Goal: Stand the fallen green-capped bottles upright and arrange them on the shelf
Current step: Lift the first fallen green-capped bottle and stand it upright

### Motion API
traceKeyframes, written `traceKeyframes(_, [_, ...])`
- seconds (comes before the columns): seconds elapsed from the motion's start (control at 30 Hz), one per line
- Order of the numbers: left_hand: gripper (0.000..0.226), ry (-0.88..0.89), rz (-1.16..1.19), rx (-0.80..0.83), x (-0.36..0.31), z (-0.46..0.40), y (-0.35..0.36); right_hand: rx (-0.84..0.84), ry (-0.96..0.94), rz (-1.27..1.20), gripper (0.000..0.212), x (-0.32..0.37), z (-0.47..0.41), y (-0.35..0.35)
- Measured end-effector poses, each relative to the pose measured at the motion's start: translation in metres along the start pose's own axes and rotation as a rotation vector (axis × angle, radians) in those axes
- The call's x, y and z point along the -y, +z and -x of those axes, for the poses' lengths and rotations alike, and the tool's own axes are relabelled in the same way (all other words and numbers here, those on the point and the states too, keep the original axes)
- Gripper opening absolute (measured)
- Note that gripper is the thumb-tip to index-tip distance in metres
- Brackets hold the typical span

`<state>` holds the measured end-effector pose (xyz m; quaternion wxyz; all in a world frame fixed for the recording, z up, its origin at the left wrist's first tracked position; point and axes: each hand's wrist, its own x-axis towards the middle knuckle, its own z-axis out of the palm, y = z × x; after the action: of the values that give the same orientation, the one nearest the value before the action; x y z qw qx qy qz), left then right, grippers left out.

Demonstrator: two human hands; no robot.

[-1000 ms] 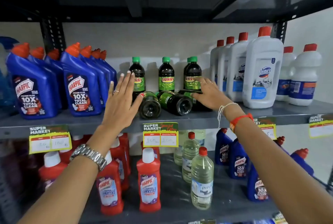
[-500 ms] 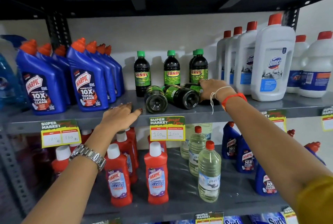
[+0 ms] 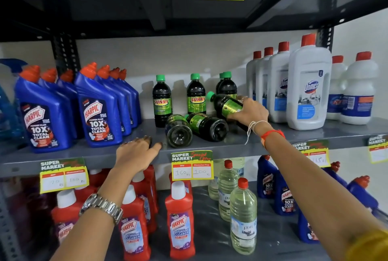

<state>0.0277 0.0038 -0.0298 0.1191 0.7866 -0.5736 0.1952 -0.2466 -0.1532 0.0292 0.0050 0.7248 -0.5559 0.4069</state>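
Near the frame's centre the right hand (image 3: 251, 112) is clamped on one tilted Sunny bottle (image 3: 227, 104) mid-lift, two fallen bottles (image 3: 195, 127) remain lying on the shelf (image 3: 294, 135), and the left hand (image 3: 136, 152) rests flat, holding nothing.

SUNNY on green-capped bottles (image 3: 161, 101) (HARPIC on blue bottles (image 3: 97, 111)).

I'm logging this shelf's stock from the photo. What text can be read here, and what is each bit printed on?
"SUNNY": upright green-capped bottles.
"HARPIC", "10X TOTAL CLEAN": blue bottles.
"Domex": white bottles.
"HARPIC", "BATHROOM CLEANER": red bottles.
"SUPER MARKET", "160", "100": middle price tag.
"SUPER MARKET", "20", "100": left price tag.
Label on the tilted bottle in the right hand: unreadable.
Clear bottle labels, top tag and right tags: too blurred.
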Motion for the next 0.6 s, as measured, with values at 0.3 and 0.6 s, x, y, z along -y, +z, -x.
traceKeyframes(0.3, [0.056,-0.011,0.047,-0.075,0.000,-0.002,0.007,-0.139,0.159,-0.839,0.057,0.006,0.007,-0.020])
traceKeyframes(0.6, [0.055,0.032,-0.032,-0.041,0.002,-0.002,0.004,0.016,0.158,-0.826,0.068,-0.007,0.012,-0.006])
